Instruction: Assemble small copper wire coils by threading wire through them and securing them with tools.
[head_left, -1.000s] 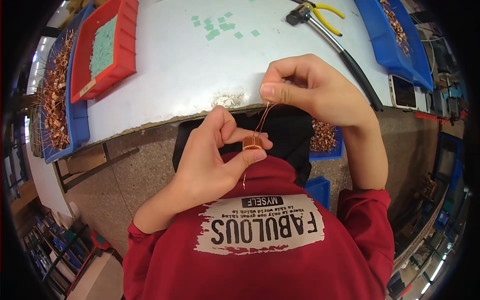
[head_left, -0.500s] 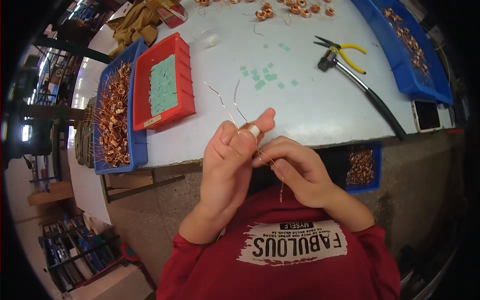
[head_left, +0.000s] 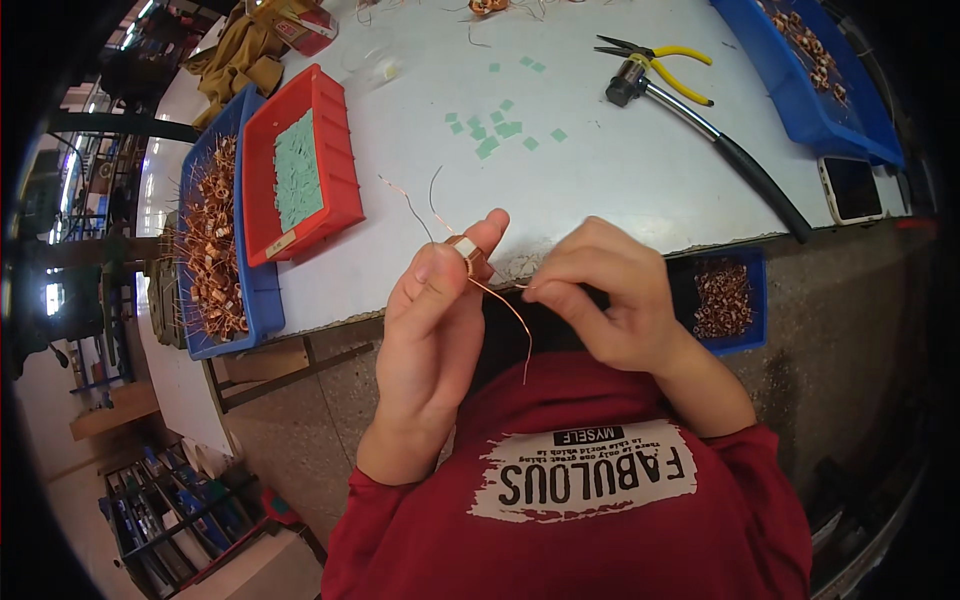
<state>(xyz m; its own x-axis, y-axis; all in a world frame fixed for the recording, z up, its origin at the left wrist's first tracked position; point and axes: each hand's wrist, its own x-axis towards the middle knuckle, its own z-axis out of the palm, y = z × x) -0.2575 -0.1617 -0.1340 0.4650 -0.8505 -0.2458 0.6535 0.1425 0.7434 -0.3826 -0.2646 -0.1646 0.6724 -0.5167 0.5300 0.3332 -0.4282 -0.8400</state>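
Between the thumb and fingers of my left hand (head_left: pixel 425 315) is a small copper wire coil (head_left: pixel 472 262) with a pale patch on its side. Two thin wire leads stick up from it past my thumb. A longer copper lead (head_left: pixel 518 320) curves down in front of my shirt. My right hand (head_left: pixel 615 290) is closed in a pinch to the right of the coil, with the end of another lead at its fingertips. Both hands are above the table's near edge. Small green paper squares (head_left: pixel 508 129) lie scattered on the table beyond them.
At left stand a red bin (head_left: pixel 345 160) of green squares and a blue bin (head_left: pixel 262 300) of coils. Yellow-handled pliers (head_left: pixel 680 75) and a hammer (head_left: pixel 745 185) lie right, near a phone (head_left: pixel 852 188). Blue bins also stand far right (head_left: pixel 800 150) and below the edge (head_left: pixel 757 300).
My right hand has drawn away to the right from my left hand, and the coil now shows more fully. The table and its things have shifted left and up in the view.
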